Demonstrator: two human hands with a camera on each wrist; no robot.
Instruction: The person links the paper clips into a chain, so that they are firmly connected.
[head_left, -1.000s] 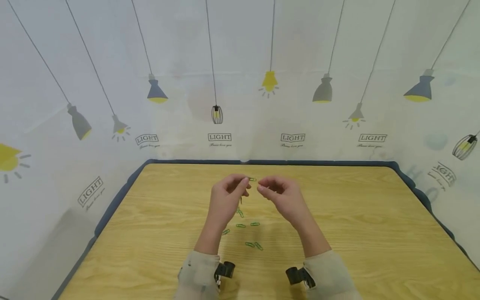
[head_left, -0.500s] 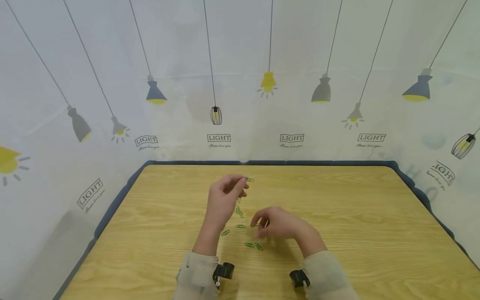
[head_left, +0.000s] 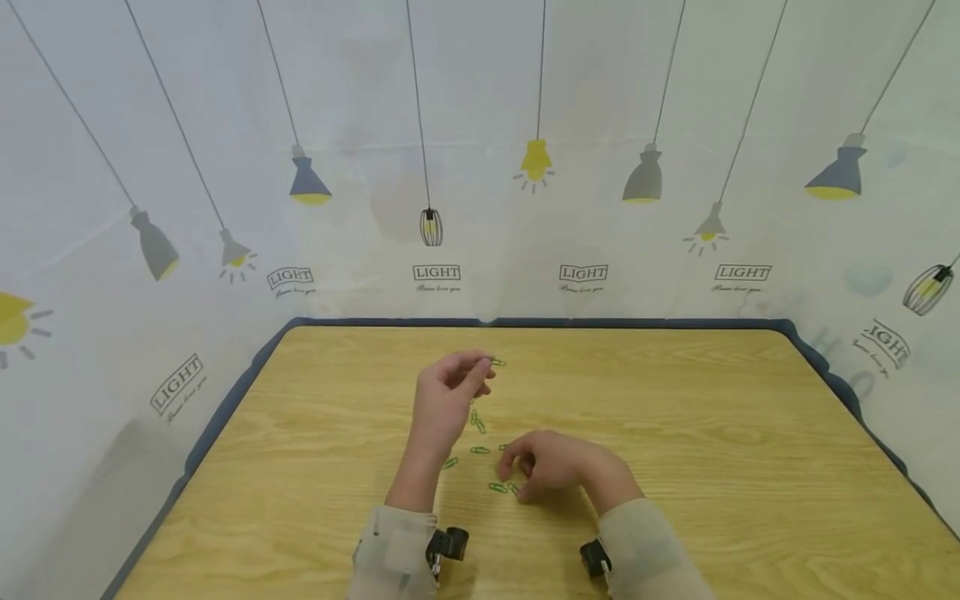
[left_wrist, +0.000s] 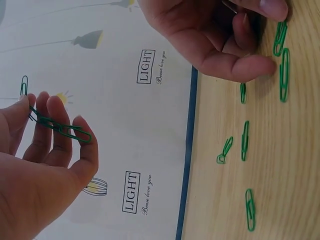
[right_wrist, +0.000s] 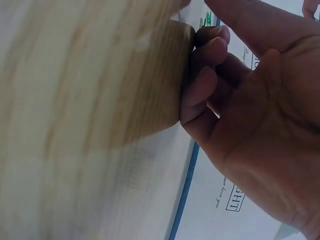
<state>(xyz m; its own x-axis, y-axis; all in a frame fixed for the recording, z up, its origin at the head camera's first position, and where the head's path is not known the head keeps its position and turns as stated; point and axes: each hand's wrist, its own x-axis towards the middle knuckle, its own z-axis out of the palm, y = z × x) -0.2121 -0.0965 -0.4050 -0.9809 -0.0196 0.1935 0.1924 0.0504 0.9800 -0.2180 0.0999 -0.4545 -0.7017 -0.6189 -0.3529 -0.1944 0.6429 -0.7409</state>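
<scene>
Left hand: raised above the table, thumb and forefinger pinching a green paper clip that juts past the fingertips.
Paper clip chain: green, several linked clips, lying across the other fingers of the left hand, which are bent.
Right hand: low at the table, palm down, fingers bent, thumb and forefinger apart – not clasped.
Clip at the right thumb: lying on the table, one end overlapped by the thumb; whether they touch cannot be told.
Clip beside it: on the table, near the right forefinger.
Other loose clips: one past the right hand, one between the hands, two close together, one by the left wrist.
Table: wood grain – blue edging along the back.
Wall sheet: pale, printed with hanging lamps and "LIGHT".
Sleeves: light, a black device at each wrist.
</scene>
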